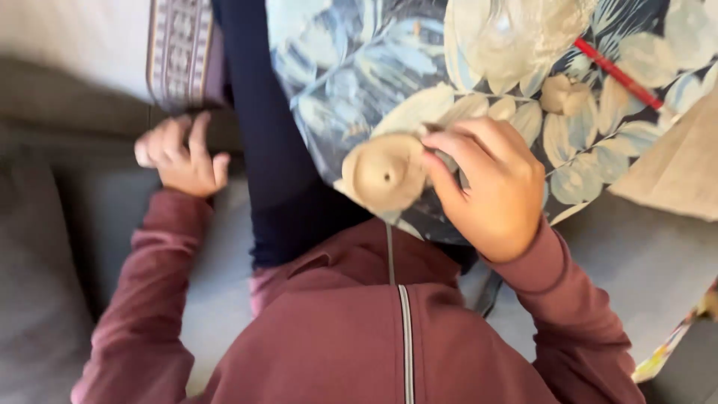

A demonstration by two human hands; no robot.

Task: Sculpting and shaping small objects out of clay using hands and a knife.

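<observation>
Gripping a round clay piece [385, 173], the right hand [490, 187] pinches it; left hand [183, 155] loosely curled, empty.

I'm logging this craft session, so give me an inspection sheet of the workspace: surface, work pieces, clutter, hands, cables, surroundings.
Surface: leaf-print cloth over the lap, blue and cream.
Job's things: round clay piece with a central dimple, at the cloth's edge.
Clutter: small clay lump; red pencil; brown paper at right.
Hands: right hand pinches the clay piece; left hand rests empty, loosely curled, on the grey cushion.
Cables: nothing seen.
Surroundings: patterned fabric at upper left; maroon zip jacket.
</observation>
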